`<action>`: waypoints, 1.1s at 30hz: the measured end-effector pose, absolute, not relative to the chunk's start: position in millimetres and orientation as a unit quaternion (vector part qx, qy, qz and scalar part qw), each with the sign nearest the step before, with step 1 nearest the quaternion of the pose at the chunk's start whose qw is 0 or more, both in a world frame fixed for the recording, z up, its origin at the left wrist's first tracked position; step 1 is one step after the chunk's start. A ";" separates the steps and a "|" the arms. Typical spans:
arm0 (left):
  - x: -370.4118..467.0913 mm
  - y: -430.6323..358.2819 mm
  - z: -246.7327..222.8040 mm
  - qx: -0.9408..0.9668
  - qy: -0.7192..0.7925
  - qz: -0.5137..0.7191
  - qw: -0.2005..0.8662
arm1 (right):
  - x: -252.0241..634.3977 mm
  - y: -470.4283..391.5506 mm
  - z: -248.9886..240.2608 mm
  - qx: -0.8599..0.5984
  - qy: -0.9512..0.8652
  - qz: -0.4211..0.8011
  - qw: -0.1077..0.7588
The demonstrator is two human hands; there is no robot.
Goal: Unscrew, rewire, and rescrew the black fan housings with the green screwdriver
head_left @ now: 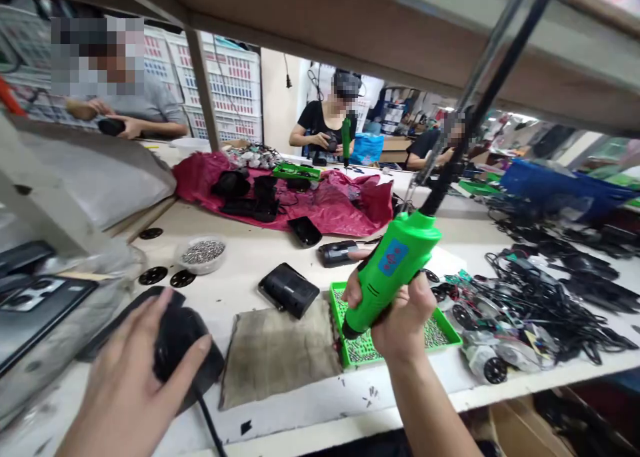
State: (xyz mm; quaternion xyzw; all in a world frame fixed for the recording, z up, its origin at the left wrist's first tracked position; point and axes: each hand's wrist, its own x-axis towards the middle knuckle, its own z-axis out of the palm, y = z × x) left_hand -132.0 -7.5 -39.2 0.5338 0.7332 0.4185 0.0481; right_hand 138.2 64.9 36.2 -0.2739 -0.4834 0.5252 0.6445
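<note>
In my right hand [406, 317] is a bright green electric screwdriver [393, 264], hanging from a black cord and a metal spring. Its lower end points down over a green tray [453, 340] of small screws. At the lower left, my left hand [133, 370] grips a black rounded plastic housing [183, 344] with a cord running toward me. The fingers reach over its top and the thumb lies along its right side. Between the hands lies a worn cloth pad [280, 350], with a black plastic casing [290, 290] at its far edge.
A round tub [200, 260] of screws and several black discs [153, 275] are at left. Pink plastic sheeting [325, 210] bears black parts. Tangled wires and small motors [500, 310] cover the right. A shelf [350, 50] crosses overhead. Co-workers [325, 127] sit opposite.
</note>
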 end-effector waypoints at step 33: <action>-56.1 7.8 -50.7 0.366 0.594 0.587 0.409 | 148.2 60.3 26.3 -0.263 -0.509 0.518 0.634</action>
